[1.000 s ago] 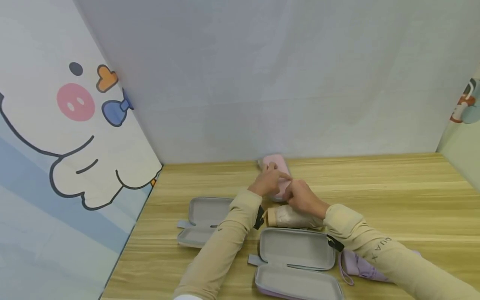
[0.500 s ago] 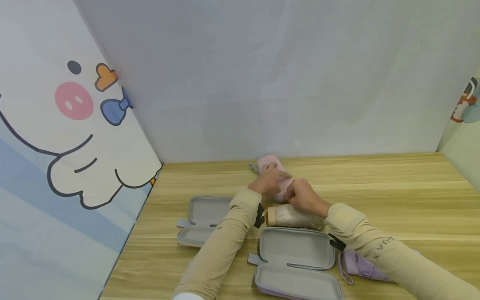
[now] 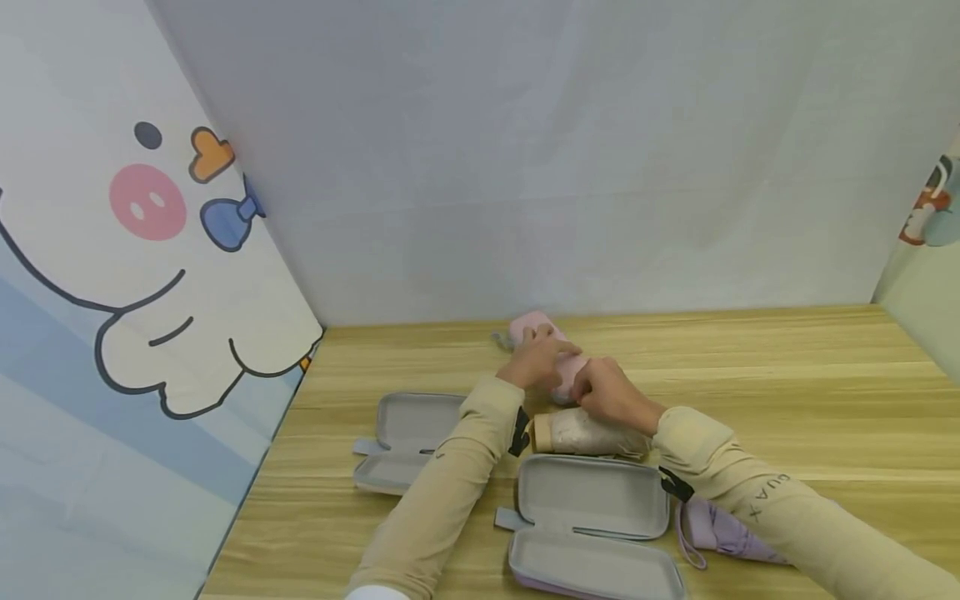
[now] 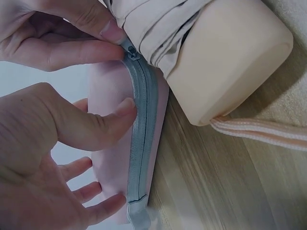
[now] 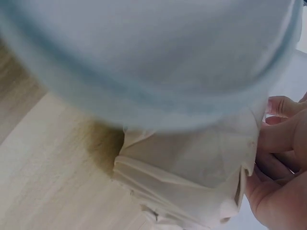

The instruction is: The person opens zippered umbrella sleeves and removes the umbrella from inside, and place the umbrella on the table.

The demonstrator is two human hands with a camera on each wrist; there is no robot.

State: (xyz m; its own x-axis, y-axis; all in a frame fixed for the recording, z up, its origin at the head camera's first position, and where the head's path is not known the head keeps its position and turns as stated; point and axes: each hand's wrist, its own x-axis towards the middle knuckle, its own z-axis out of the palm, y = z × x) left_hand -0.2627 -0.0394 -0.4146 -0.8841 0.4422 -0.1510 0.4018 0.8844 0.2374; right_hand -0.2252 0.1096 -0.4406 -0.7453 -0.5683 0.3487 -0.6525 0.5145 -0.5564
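Note:
A pink zip case [image 3: 534, 323] with a grey zipper lies at the back of the table. My left hand [image 3: 534, 362] holds it from the near left, the thumb along the zipper [image 4: 144, 120] and the other fingers over the case. Between thumb and forefinger my right hand [image 3: 611, 392] pinches the zipper pull [image 4: 131, 51] at the case's near end. Below that end the zipper's two sides meet in the left wrist view. Right beside the case lies a folded beige umbrella [image 3: 588, 433], which my right hand [image 5: 283, 158] overlaps in the right wrist view.
Two opened cases with grey linings lie nearer me: a smaller-looking one [image 3: 420, 423] at left, partly behind my left sleeve, and another [image 3: 592, 496] in the middle. A folded purple umbrella [image 3: 738, 533] with a wrist loop lies under my right forearm. Behind the table hangs a pale curtain [image 3: 585, 167].
The far end of the pink case has swung left, and its grey tab now shows more at the left side. Both hands stay almost in place, with the right hand slightly farther right.

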